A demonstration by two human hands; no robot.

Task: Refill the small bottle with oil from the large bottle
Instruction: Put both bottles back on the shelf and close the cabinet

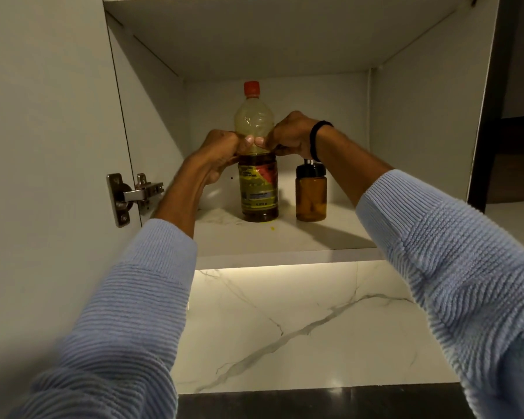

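A large clear plastic oil bottle (258,189) with an orange cap and a yellow label stands upright on the cabinet shelf (285,237), about half full of dark oil. My left hand (221,152) and my right hand (288,136) both grip its middle, thumbs meeting at the front. A small amber bottle (311,196) with a black pump top stands just to its right on the same shelf, untouched, below my right wrist.
The open wall cabinet has a white door (43,131) on the left with a metal hinge (133,195). A marble backsplash (285,322) lies below the shelf, and a dark counter edge (315,403) at the bottom.
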